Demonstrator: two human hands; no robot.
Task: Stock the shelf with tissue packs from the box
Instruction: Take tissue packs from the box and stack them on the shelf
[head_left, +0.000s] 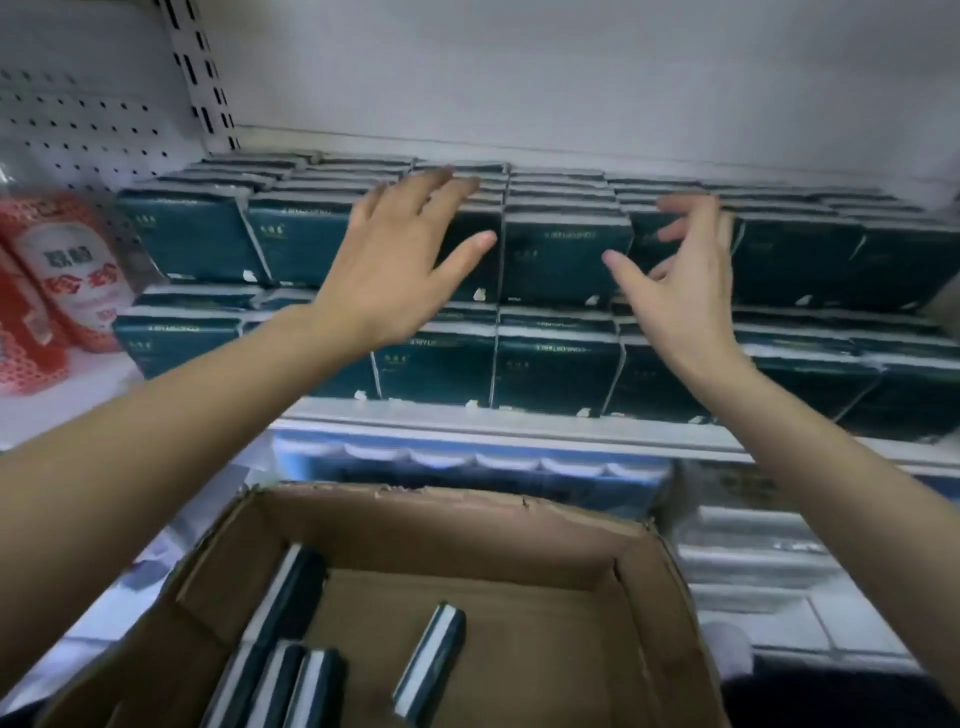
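Dark green tissue packs (566, 260) stand in two stacked tiers on the white shelf (519, 431), filling most of its width. My left hand (400, 260) reaches over the upper tier with fingers spread, fingertips at the pack tops. My right hand (680, 265) hovers beside it with fingers loosely bent, holding nothing. Between them sits one front pack of the upper tier. Below, an open cardboard box (467, 525) holds several packs on edge (431, 660), mostly at its left side (291, 670).
Red-and-white packaged goods (57, 280) stand on the shelf to the left of the packs. A pegboard panel and slotted upright (202, 73) rise behind. Blue-and-white wrapped goods (467, 467) fill the lower shelf behind the box.
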